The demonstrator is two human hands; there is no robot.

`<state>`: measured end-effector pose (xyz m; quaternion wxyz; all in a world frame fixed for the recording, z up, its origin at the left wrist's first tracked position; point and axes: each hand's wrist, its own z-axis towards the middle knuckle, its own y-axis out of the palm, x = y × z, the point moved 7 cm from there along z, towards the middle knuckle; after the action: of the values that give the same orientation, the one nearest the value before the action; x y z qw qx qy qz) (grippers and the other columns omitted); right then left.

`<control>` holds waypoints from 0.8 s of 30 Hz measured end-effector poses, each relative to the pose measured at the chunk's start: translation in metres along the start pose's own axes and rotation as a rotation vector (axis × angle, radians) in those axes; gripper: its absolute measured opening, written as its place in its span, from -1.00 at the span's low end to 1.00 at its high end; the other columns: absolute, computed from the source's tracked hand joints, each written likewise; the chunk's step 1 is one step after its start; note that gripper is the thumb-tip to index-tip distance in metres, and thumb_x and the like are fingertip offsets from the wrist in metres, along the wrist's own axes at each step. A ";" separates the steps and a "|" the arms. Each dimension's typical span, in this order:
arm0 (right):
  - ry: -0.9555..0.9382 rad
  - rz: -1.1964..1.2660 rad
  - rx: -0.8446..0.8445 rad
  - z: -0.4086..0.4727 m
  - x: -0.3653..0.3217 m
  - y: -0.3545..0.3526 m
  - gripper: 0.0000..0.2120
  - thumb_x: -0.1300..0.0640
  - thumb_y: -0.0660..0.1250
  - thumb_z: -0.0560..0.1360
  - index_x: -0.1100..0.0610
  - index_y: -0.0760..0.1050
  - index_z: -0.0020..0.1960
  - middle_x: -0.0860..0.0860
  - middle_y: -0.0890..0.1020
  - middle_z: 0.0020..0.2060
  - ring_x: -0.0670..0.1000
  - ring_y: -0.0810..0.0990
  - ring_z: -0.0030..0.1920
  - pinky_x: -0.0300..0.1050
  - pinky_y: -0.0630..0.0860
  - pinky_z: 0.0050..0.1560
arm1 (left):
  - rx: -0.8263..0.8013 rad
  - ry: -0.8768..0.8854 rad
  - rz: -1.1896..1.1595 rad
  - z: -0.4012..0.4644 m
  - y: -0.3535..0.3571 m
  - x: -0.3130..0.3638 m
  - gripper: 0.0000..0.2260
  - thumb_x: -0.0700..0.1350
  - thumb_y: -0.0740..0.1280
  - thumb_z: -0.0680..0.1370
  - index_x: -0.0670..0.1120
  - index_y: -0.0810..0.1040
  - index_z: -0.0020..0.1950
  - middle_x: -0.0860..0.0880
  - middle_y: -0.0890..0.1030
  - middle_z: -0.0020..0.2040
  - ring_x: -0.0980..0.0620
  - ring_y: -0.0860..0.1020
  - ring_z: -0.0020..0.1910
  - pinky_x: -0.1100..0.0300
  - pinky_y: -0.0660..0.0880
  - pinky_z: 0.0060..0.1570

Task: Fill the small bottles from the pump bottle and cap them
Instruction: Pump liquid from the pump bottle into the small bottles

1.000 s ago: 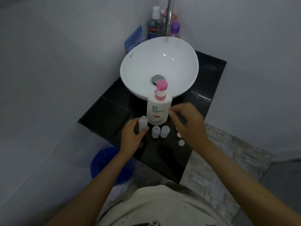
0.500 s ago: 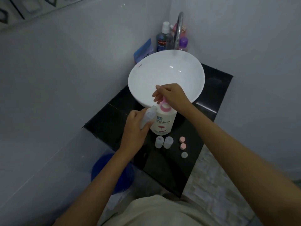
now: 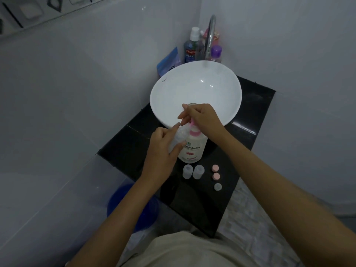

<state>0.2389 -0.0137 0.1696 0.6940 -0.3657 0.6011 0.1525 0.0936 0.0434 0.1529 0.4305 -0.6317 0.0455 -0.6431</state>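
Half a second ago the right hand (image 3: pixel 204 120) sat over the pump bottle (image 3: pixel 192 149); now its fingers curl down on the pink pump head, while the left hand (image 3: pixel 163 149) grips a small translucent bottle (image 3: pixel 178 138) tilted against the spout, so filling seems underway. Below the pump bottle on the glossy black bench (image 3: pixel 194 205) stand two empty frosted bottles (image 3: pixel 193 171); beside them lie three round caps (image 3: pixel 216 176).

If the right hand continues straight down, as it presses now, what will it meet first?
The right hand already rests on the pink pump head of the pump bottle; going down, it would probably push that first.
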 end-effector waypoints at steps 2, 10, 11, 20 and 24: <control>0.036 0.064 -0.049 0.000 -0.002 0.000 -0.60 -0.01 0.22 0.57 0.27 0.65 -0.16 0.13 0.67 -0.33 0.00 0.63 -0.26 -0.15 0.55 -0.05 | -0.014 0.012 -0.001 0.001 0.000 0.002 -0.48 -0.06 0.31 0.55 0.06 0.25 0.48 -0.03 0.37 0.00 0.06 0.38 -0.01 0.32 0.37 -0.03; 0.063 0.091 -0.043 0.001 0.007 0.003 -0.56 0.08 0.12 0.61 0.35 0.63 -0.15 0.09 0.66 -0.37 -0.09 0.62 -0.30 -0.36 0.53 -0.12 | 0.018 -0.089 -0.226 0.002 -0.002 -0.006 -0.62 -0.06 0.40 0.48 0.05 0.47 0.29 0.03 0.54 0.08 0.13 0.50 0.06 0.29 0.46 0.01; 0.067 0.086 -0.036 0.002 0.009 0.003 -0.56 0.07 0.12 0.61 0.34 0.64 -0.15 0.10 0.67 -0.36 -0.08 0.62 -0.29 -0.35 0.53 -0.12 | 0.029 -0.104 -0.266 0.001 -0.003 -0.007 -0.67 -0.05 0.41 0.47 0.06 0.51 0.22 0.06 0.56 0.07 0.16 0.52 0.05 0.32 0.47 -0.02; 0.124 0.011 -0.022 -0.002 0.027 0.009 -0.56 0.04 0.10 0.61 0.25 0.65 -0.15 0.15 0.69 -0.25 -0.27 0.55 -0.36 -0.46 0.43 -0.31 | -0.002 -0.167 -0.342 0.000 0.003 -0.021 -0.66 0.11 0.37 0.46 0.05 0.55 0.20 0.01 0.58 0.06 0.06 0.55 0.09 0.10 0.54 0.07; 0.105 0.045 -0.041 0.001 0.012 0.004 -0.58 0.04 0.12 0.61 0.27 0.66 -0.10 0.10 0.68 -0.26 -0.21 0.60 -0.28 -0.44 0.46 -0.19 | 0.018 -0.194 -0.391 0.001 0.000 -0.018 -0.63 0.14 0.38 0.45 0.04 0.55 0.21 0.00 0.57 0.08 0.07 0.55 0.10 0.01 0.54 0.13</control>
<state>0.2392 -0.0129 0.1570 0.6502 -0.3738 0.6415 0.1610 0.0912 0.0550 0.1395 0.3057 -0.6836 -0.1253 -0.6508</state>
